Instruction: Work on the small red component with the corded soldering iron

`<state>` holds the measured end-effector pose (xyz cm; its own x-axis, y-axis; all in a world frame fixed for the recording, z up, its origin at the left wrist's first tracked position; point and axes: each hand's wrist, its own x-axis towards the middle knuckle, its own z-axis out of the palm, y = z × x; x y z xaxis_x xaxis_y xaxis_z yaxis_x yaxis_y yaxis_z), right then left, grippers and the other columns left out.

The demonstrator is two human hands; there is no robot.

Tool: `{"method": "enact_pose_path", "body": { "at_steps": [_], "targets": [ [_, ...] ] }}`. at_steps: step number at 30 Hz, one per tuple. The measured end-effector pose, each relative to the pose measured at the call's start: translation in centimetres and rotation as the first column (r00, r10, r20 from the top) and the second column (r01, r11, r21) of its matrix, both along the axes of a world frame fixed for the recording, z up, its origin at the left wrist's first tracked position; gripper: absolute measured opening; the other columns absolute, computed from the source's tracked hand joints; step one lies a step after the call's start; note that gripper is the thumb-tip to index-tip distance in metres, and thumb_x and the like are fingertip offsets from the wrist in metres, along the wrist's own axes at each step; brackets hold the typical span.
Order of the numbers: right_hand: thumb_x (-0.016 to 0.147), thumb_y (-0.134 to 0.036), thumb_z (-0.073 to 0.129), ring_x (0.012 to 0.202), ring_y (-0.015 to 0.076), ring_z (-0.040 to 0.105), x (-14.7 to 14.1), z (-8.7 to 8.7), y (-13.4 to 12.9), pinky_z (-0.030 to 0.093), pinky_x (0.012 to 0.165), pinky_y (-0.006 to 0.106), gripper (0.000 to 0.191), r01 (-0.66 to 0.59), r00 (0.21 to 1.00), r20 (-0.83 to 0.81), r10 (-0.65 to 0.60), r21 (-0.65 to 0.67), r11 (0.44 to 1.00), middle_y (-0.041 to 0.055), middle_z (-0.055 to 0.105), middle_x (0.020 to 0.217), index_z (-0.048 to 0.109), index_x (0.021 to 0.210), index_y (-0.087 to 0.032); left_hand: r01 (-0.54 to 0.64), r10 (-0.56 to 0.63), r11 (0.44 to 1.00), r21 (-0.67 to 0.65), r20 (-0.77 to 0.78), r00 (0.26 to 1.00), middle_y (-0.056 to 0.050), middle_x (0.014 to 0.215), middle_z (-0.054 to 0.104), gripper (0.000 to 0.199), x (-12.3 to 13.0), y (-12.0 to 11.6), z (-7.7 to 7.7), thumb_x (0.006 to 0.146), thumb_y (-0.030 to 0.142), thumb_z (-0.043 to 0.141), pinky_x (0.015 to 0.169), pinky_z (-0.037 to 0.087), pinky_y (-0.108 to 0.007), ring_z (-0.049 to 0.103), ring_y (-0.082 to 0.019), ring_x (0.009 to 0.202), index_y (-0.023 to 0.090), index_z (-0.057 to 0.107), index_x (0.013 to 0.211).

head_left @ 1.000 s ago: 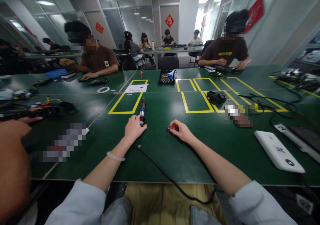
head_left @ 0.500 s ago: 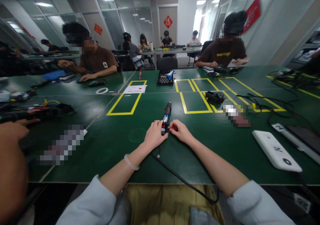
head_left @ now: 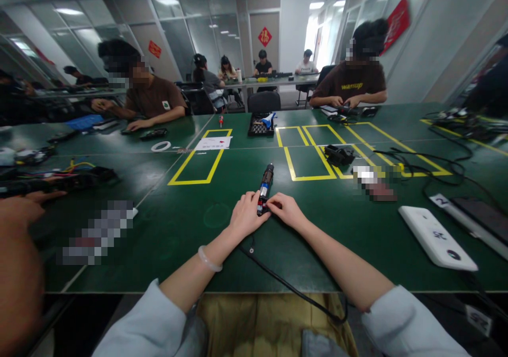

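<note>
A black cylindrical device (head_left: 266,181) with a silver and blue middle lies on the green table in front of me, its far end pointing away. My left hand (head_left: 246,212) is wrapped round its near end from the left. From the right, my right hand (head_left: 286,209) pinches at the near end, where a small red part shows; what lies between those fingertips is too small to make out. A black cable (head_left: 278,276) comes from beneath my left wrist and hangs over the table's front edge.
A white power bank (head_left: 437,236) and black cables lie to the right, near a black bracket (head_left: 339,154). Ahead are a black tray (head_left: 261,125) and a paper sheet (head_left: 214,143). Another person's hand (head_left: 27,206) reaches in at left. People sit across the table.
My right hand's fingertips have closed in on the near end of the device, and less red shows between them. The view has shifted slightly.
</note>
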<state>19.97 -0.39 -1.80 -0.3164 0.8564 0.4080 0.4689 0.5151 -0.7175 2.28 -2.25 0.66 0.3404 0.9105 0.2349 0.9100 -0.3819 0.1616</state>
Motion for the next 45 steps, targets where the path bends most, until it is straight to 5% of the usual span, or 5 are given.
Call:
{"method": "enact_pose_path", "body": {
  "at_steps": [7,13,25,34,45],
  "targets": [
    [0.087,-0.023,0.056,0.068,0.0137,0.058,0.4,0.4,-0.3,0.043,0.066,0.025,0.012,-0.017,0.996,-0.083,0.012,-0.055,0.998,0.0018,0.068,0.08,0.067,0.09,-0.018,-0.073,0.077,0.996,0.049,-0.094,0.993,-0.013,0.111,0.054,0.062,0.7,0.4,0.5,0.087,0.052,0.051,0.083,0.041,-0.037,0.053,-0.028,0.101,0.019,0.043,0.139],
    [0.089,-0.024,0.055,0.065,0.0123,0.054,0.1,0.5,-0.5,0.042,0.064,0.024,0.015,-0.092,0.993,-0.084,0.086,-0.073,0.993,0.002,0.067,0.083,0.065,0.097,-0.017,-0.05,0.059,0.997,0.055,-0.174,0.983,-0.013,0.115,0.053,0.064,-2.1,0.5,0.9,0.088,0.053,0.049,0.083,0.041,-0.036,0.052,-0.027,0.102,0.021,0.04,0.142],
    [0.088,-0.021,0.055,0.066,0.0118,0.052,0.3,0.2,-0.2,0.039,0.064,0.023,0.013,-0.079,0.997,-0.02,0.078,-0.098,0.992,0.0005,0.063,0.078,0.067,0.091,-0.018,-0.294,0.306,0.952,0.087,-0.338,0.89,-0.017,0.125,0.053,0.066,-16.0,2.8,1.3,0.091,0.056,0.037,0.104,0.029,-0.045,0.049,-0.033,0.115,0.016,0.041,0.144],
    [0.088,-0.02,0.055,0.066,0.0121,0.053,0.2,0.4,-0.4,0.04,0.063,0.023,0.013,-0.093,0.996,0.007,0.094,-0.109,0.99,0.0008,0.064,0.078,0.068,0.089,-0.018,-0.552,0.506,0.833,0.03,-0.443,0.74,-0.015,0.136,0.049,0.065,-25.3,5.7,2.6,0.092,0.057,0.036,0.108,0.02,-0.05,0.044,-0.035,0.12,0.018,0.037,0.145],
    [0.087,-0.019,0.056,0.067,0.0124,0.054,0.1,0.3,-0.2,0.04,0.064,0.023,0.012,-0.115,0.993,0.018,0.118,-0.117,0.987,0.0012,0.066,0.079,0.068,0.089,-0.018,-0.536,0.593,0.805,0.255,-0.384,0.708,-0.015,0.119,0.058,0.037,-24.2,4.8,3.4,0.088,0.042,0.049,0.106,0.026,-0.042,0.048,-0.031,0.113,0.014,0.057,0.111]
  ]
}}
